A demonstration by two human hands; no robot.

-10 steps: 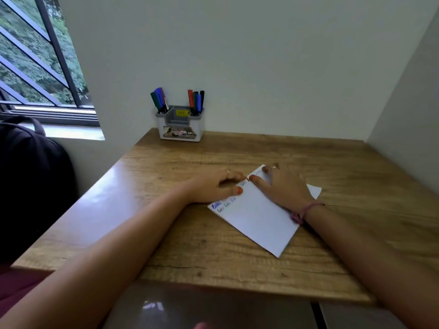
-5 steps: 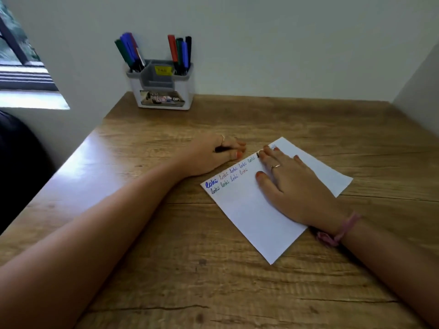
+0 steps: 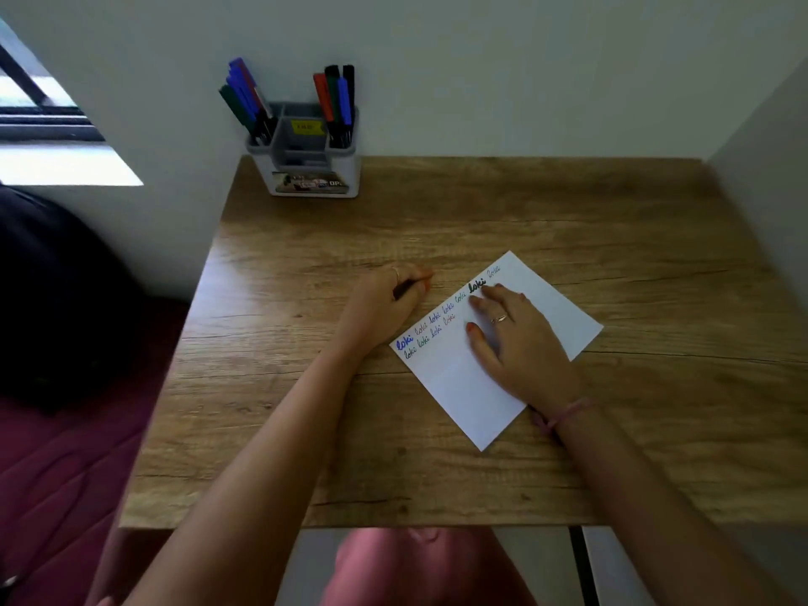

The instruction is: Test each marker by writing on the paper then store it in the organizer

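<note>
One sheet of white paper (image 3: 463,382) lay flat on the wooden tabletop (image 3: 481,220), turned so its long axis ran from near-left to far-right, one corner pointing back toward the person. Two rows of the word "loki" ran along its far-left edge: seven legible in the upper row, four in the lower, in several colours.

Right hand (image 3: 520,338) rested palm-down on the paper, fingers straight and spread, fingertips (image 3: 474,301) just beside the bold black "loki". A ring on one finger, a pink band (image 3: 564,415) at the wrist.

Left hand (image 3: 384,304) sat on the tabletop just left of the paper, not touching it. Its grip was curled round one dark marker (image 3: 404,290); only a short length of barrel showed, angled from near-left to far-right. Which end was the tip could not be told.

One grey-and-white organizer (image 3: 306,168) stood well beyond the paper, at the far-left corner of the tabletop against the wall. Markers stood cap-up in two clusters: the left cluster (image 3: 245,98) leaned left, blue and green, number unclear; the right cluster (image 3: 336,98) stood near upright, about four, red, green, blue, black. A yellow label sat in the compartment between them.
</note>
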